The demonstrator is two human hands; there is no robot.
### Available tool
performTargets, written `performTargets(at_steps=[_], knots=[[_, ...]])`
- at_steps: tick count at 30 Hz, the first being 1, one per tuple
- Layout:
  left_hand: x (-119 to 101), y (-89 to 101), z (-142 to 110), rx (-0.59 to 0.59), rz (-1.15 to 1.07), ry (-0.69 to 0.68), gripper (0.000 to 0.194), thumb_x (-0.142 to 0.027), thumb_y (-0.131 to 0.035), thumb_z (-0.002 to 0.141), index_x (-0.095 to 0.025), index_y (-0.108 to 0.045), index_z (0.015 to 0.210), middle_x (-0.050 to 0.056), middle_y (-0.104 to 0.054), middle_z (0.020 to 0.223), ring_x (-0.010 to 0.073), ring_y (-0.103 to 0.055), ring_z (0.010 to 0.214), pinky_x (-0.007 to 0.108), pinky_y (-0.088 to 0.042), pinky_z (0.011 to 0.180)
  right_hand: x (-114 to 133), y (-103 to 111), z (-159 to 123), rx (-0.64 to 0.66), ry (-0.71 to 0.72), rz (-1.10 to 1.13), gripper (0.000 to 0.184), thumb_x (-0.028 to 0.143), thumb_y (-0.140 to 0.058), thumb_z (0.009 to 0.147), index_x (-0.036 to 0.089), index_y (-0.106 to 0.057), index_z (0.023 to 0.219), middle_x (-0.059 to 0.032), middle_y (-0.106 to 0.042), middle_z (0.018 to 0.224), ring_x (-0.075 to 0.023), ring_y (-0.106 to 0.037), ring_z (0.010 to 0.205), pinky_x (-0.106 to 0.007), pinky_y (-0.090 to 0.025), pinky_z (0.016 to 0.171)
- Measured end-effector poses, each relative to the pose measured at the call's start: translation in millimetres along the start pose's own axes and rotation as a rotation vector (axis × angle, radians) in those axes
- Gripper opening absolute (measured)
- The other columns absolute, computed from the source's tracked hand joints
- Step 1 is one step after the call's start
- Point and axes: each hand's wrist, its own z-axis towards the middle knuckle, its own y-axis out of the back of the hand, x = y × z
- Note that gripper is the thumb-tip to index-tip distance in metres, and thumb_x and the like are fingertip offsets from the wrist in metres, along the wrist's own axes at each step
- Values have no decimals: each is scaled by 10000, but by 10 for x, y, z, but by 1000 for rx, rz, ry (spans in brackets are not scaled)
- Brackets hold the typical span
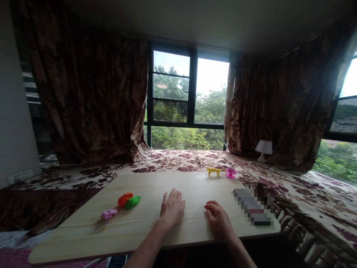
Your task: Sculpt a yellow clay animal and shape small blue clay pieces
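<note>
A: Anything like a container on the counter [111, 234]?

B: One piece comes close: the magenta stand [231, 172] by the far right corner. It has a foot, a narrow waist and a wider top. Something speckled shows up there, but it's too small to tell whether it sits in the piece or belongs to it.

A: And beside it?

B: A yellow animal figure [213, 171] on its legs, just left of the stand, near the far edge.

A: Where are the other toys?

B: Toward the left edge. The orange toy [124, 199] and the green toy [132, 203] lie close together, the green one overlapping the orange in view. The pink toy [109, 214] lies apart from them, closer to the near edge.

A: How about the hands?

B: The left hand [172, 209] is palm down near the middle, fingers stretched out; the green toy is its nearest toy. The right hand [219, 217] is by the near edge, fingers loosely bent. Its palm side is hidden, so I can't tell if they grip anything.

A: And by the right edge?

B: A pixelated object [251, 208], grey and dark, contents unreadable.
</note>
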Motion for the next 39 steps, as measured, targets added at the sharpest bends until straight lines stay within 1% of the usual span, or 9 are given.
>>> performTargets(at_steps=[4,9,15,20,23,26,32,35,39], knots=[[410,69,179,17,9,136,358,-335,-530,849,-180,-513,1171,87,-528,1239,238,-532,1084,488,-436,903,0,10,12,-5,3,1,256,160,-448,777,197,-690,850,-57,-640,992,-179,-608,919,-248,-443,846],[683,245,-352,72,-36,104,398,-342,-438,894,-172,-460,1253,102,-493,1327,253,-444,1223,509,-363,990,-10,8,4,-8,-10,4,251,158,-452,776,200,-691,841,-52,-642,990,-176,-608,917,-244,-443,842],[203,335,-855,110,-75,-75,461,-310,-234,923,-228,-366,1356,-8,-256,1498,179,-159,1382,396,-197,1118,-2,0,-14,8,-10,2,241,156,-466,770,187,-691,850,-60,-638,1002,-188,-594,946,-268,-425,879],[-156,186,-319,107,-79,-128,417,-347,-311,918,-207,-480,1272,56,-447,1397,194,-230,1359,432,-106,1127,12,-1,6,7,3,3,243,157,-467,766,183,-696,843,-69,-643,990,-196,-605,923,-279,-452,855],[-43,69,85,116,-65,-25,426,-381,-475,868,-182,-473,1245,97,-470,1347,271,-370,1274,557,-221,1052,11,6,9,-3,6,3,246,154,-468,764,193,-699,840,-64,-648,986,-198,-612,916,-283,-462,846],[227,34,219,142,-60,81,418,-373,-523,846,-188,-485,1219,94,-473,1322,273,-452,1194,549,-333,987,3,16,2,-14,0,2,249,155,-465,769,200,-700,837,-58,-653,989,-194,-616,922,-278,-465,846],[541,222,-462,181,-90,78,486,-333,-192,938,-177,-278,1390,81,-349,1456,212,-255,1353,483,-234,1081,-62,13,13,-62,-45,-42,304,201,-470,784,162,-672,1008,-92,-615,1142,-224,-550,1089,-326,-399,963],[422,337,-820,169,-108,4,509,-343,-200,926,-217,-201,1420,23,-194,1514,169,-158,1383,414,-183,1117,-92,-2,24,-86,-66,-77,371,241,-479,799,130,-617,1125,-121,-550,1250,-246,-456,1205,-383,-317,1039],[32,363,-782,183,-151,-176,449,-361,-287,908,-247,-427,1319,2,-278,1490,209,-149,1385,433,-181,1117,-98,-22,26,-98,-79,-100,385,264,-456,822,130,-590,1157,-130,-521,1281,-246,-438,1224,-399,-322,1040]])
